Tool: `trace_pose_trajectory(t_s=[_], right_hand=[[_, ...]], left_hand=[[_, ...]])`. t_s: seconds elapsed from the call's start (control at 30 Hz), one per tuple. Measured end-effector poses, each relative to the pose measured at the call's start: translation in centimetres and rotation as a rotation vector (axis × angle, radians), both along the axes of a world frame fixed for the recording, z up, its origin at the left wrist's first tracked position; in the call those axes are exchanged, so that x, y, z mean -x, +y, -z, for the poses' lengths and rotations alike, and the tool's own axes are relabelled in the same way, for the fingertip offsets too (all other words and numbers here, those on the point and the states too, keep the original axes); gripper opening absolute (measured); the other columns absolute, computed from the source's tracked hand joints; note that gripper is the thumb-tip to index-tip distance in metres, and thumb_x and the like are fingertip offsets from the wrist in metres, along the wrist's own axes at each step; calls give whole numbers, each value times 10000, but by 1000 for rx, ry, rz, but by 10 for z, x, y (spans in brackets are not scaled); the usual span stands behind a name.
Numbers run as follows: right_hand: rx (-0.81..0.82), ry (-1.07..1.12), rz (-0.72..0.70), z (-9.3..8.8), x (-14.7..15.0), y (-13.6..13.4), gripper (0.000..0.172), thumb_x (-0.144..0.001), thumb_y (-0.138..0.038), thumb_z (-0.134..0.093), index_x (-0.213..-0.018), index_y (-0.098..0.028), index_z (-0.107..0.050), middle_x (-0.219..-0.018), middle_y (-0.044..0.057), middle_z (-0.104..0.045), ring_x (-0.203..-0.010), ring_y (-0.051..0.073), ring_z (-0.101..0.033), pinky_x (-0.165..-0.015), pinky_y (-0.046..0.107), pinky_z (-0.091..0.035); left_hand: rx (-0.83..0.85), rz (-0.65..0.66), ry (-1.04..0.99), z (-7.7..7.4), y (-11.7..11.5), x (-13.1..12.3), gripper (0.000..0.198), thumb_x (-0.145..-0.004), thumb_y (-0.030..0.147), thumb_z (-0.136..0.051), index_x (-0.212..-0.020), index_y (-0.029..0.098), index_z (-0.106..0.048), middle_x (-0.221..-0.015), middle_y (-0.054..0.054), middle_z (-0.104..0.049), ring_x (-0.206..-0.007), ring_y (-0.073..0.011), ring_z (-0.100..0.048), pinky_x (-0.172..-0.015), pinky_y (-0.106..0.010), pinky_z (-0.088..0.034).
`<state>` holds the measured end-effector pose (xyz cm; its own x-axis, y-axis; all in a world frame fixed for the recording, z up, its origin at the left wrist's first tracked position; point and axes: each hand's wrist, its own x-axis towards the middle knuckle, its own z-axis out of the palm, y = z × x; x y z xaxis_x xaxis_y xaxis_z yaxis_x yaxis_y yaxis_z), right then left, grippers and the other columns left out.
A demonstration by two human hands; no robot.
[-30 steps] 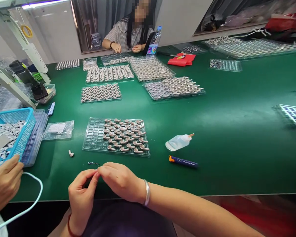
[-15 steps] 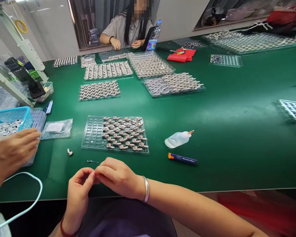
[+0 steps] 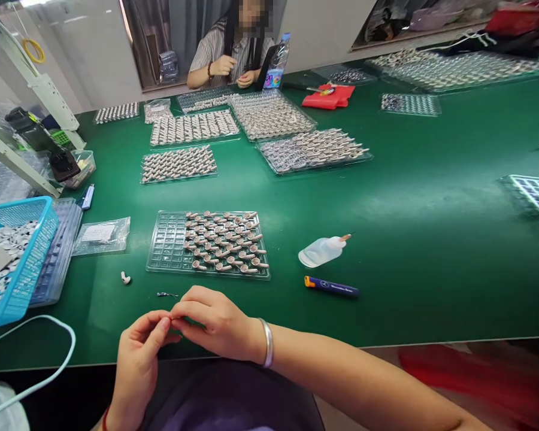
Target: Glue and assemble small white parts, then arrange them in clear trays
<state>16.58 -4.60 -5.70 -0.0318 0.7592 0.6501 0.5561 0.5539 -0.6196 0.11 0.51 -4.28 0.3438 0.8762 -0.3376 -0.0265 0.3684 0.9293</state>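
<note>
My left hand [image 3: 141,353] and my right hand [image 3: 213,323] meet fingertip to fingertip above the table's near edge. Both are closed in a pinch; whatever lies between the fingertips is hidden or too small to name. Just beyond them on the green table lies a small dark electronic part with a thin wire [image 3: 166,294]. A white earbud shell [image 3: 125,278] rests to its left. Behind my hands is a clear plastic tray [image 3: 168,239], its right part filled with rows of white earbud shells [image 3: 227,242].
At left stand a blue basket [image 3: 40,257] of small white parts and stacked clear trays [image 3: 65,239]. A squeeze bottle [image 3: 321,251] and a dark blue lighter [image 3: 331,287] lie at right. More filled trays [image 3: 193,129] stand farther back, near a co-worker [image 3: 231,60].
The hand at the far left, over the basket, has gone out of view. My left hand has shifted slightly left and down; both my hands keep their pinch. The co-worker opposite has raised one hand.
</note>
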Motion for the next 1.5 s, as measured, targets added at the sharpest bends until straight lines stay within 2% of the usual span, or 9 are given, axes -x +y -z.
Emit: trace_pose_trajectory(t_s=[0.1, 0.33, 0.43, 0.77, 1.0, 1.2, 1.27, 1.33, 1.5], right_hand=[[37, 74, -29, -2, -1, -1, 136, -969, -241, -539, -923, -169, -644, -801, 48, -665, -740, 142, -594, -669, 233, -515], [70, 145, -76, -6, -3, -2, 121, -959, -244, -562, -906, -174, -646, -801, 44, -675, -754, 140, -603, -685, 229, -525], [80, 110, -78, -5, -3, -2, 127, -963, -252, -558, -915, -174, -645, -810, 47, -672, -767, 140, -608, -699, 232, -531], [-81, -63, -67, -2, -4, -2, 181, -992, -247, -505, -957, -149, -654, -782, 65, -667, -697, 145, -584, -643, 254, -513], [-101, -174, -108, 2, -5, 1, 172, -995, -236, -502, -939, -156, -644, -761, 53, -654, -717, 141, -602, -671, 260, -514], [-141, -173, -107, 3, 0, 1, 182, -997, -202, -487, -962, -156, -660, -737, 45, -648, -674, 140, -578, -642, 272, -495], [-105, -101, -122, 2, 3, 2, 172, -987, -223, -517, -968, -152, -672, -757, 46, -647, -691, 136, -585, -649, 255, -502], [6, -21, -138, 2, 5, 6, 138, -959, -244, -578, -976, -152, -679, -822, 51, -652, -757, 134, -608, -688, 235, -519], [375, -184, 94, 3, 10, 29, 91, -909, -160, -629, -987, -139, -671, -945, 80, -641, -892, 184, -611, -814, 302, -530]], left_hand=[[-98, 41, 40, -2, -2, 3, 294, -621, 403, -840, -775, 162, -771, -753, -60, -747, -653, -181, -680, -599, -268, -604], [-502, 82, 251, -8, -10, 10, 169, -725, 335, -758, -837, 210, -775, -829, -55, -742, -750, -198, -695, -678, -253, -598], [-552, 91, 283, -9, -11, 11, 164, -734, 337, -745, -834, 212, -776, -834, -60, -737, -757, -206, -695, -675, -259, -600], [-347, 220, 151, -1, -3, 19, 124, -776, 319, -736, -820, 212, -778, -778, -42, -730, -674, -167, -660, -636, -240, -558], [-307, 310, 203, 0, 3, 27, 149, -759, 345, -751, -804, 212, -800, -814, -70, -744, -711, -192, -661, -644, -263, -556], [-284, 259, 147, 6, -3, 28, 146, -780, 343, -737, -801, 208, -790, -782, -51, -732, -701, -163, -649, -642, -230, -551], [-254, 187, 110, 9, -6, 27, 155, -770, 350, -747, -798, 203, -787, -752, -43, -728, -685, -152, -650, -651, -223, -558], [-197, 91, 68, 11, -7, 27, 181, -728, 371, -782, -789, 201, -787, -741, -42, -735, -673, -155, -661, -635, -225, -573], [-40, -82, -1, 5, -1, 28, 281, -581, 427, -867, -689, 184, -776, -715, -53, -742, -673, -181, -690, -581, -242, -602]])
